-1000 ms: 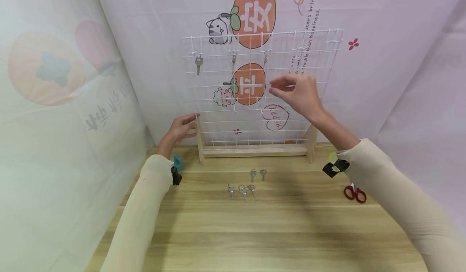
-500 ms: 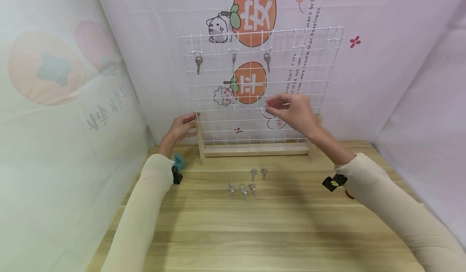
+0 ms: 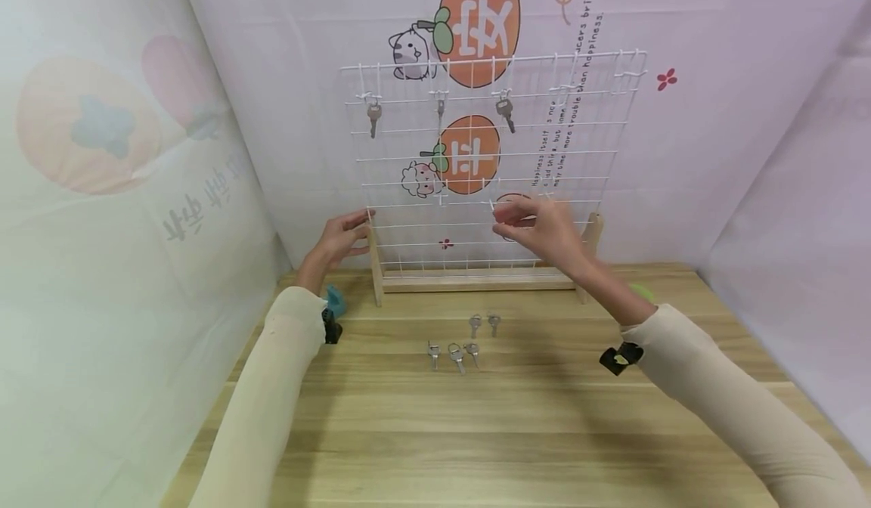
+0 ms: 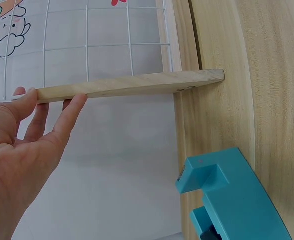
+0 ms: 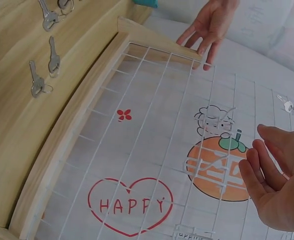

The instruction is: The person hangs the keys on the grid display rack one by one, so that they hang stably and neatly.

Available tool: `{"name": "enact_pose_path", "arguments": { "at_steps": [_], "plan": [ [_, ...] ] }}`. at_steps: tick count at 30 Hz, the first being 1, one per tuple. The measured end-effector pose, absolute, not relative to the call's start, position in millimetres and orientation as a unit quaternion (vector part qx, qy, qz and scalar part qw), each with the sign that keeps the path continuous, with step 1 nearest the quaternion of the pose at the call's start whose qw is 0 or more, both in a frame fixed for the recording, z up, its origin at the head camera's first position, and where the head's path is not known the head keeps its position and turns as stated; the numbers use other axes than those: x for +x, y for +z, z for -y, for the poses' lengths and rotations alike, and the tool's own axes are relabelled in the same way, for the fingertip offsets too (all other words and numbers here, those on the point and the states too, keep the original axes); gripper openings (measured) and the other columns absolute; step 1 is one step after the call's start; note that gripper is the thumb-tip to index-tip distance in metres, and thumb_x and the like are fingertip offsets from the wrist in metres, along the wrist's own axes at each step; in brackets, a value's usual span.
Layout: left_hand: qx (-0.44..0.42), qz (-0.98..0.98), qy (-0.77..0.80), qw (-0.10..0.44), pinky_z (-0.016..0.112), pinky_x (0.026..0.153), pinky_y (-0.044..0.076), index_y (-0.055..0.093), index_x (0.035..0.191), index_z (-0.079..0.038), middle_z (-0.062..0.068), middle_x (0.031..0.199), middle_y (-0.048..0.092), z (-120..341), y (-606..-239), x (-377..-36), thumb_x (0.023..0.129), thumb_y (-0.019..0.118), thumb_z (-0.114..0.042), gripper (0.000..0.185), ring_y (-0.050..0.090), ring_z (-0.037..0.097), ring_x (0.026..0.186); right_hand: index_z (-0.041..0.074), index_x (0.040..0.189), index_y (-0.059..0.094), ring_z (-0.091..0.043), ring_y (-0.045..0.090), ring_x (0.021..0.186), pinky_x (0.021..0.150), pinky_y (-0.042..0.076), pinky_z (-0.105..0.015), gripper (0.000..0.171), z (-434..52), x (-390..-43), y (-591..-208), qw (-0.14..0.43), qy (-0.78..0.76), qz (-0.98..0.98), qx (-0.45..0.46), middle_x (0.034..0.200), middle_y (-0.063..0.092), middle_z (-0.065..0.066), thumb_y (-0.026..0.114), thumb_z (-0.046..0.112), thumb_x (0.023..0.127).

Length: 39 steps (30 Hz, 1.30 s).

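A white wire grid rack (image 3: 408, 65) stands upright in a wooden stand (image 3: 476, 283). On its upper hooks hang a left key (image 3: 374, 117), a middle key (image 3: 441, 107) and a right key (image 3: 506, 113). My left hand (image 3: 338, 240) grips the stand's left wooden side post (image 4: 132, 85), thumb and fingers on opposite faces. In front of the grid's lower right part is my right hand (image 3: 544, 232), fingers loosely bent and nothing in them, near an empty hook (image 3: 491, 205). Several more keys (image 3: 457, 355) lie on the table before the rack.
A teal plastic object (image 4: 241, 195) sits beside the stand's left foot, near my left wrist. Behind my right forearm a bit of a green thing (image 3: 642, 292) shows on the wooden table (image 3: 435, 432). A printed cloth (image 3: 306, 115) hangs behind the rack.
My right hand has moved down from near the right hanging key to the grid's lower part. That key has swung slightly. The scissors are now hidden by my right arm. My left hand stays put.
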<state>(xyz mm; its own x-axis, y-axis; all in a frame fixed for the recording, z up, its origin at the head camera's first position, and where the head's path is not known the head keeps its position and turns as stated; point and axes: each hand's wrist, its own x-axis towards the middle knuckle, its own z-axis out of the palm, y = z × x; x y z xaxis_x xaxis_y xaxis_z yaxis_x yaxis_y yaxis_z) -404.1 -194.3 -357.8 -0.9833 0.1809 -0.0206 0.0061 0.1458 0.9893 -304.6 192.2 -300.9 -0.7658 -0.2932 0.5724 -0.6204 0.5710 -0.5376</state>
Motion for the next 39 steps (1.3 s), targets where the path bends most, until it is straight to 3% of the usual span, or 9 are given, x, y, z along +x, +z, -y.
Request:
{"name": "enact_pose_path", "arguments": {
  "at_steps": [4,19,39],
  "plan": [
    [0.063,-0.755,0.649,0.067,0.054,0.113,0.047,0.046,0.158,-0.012,0.010,0.168,0.034,194,-358,-405,0.110,0.051,-0.008,0.048,0.044,0.038,0.145,0.006,0.109,0.079,-0.022,0.075,0.088,0.082,0.063,-0.027,0.020,-192,-305,-308,0.204,0.382,0.862,0.264,0.098,0.078,-0.009,0.083,0.009,0.090],
    [0.056,-0.756,0.649,0.064,0.055,0.113,0.047,0.048,0.157,-0.012,0.011,0.167,0.035,194,-358,-405,0.110,0.051,-0.007,0.047,0.045,0.038,0.143,0.005,0.111,0.078,-0.021,0.074,0.092,0.085,0.064,-0.036,0.020,-185,-307,-340,0.156,0.364,0.879,0.267,0.103,0.078,-0.008,0.082,0.010,0.092],
    [0.074,-0.762,0.640,0.067,0.054,0.113,0.046,0.045,0.159,-0.015,0.009,0.168,0.034,197,-360,-405,0.111,0.049,-0.008,0.048,0.044,0.036,0.144,0.000,0.106,0.078,-0.026,0.075,0.091,0.081,0.065,-0.037,0.017,-178,-336,-432,0.100,0.371,0.887,0.255,0.100,0.078,-0.013,0.081,0.002,0.089]
  ]
}}
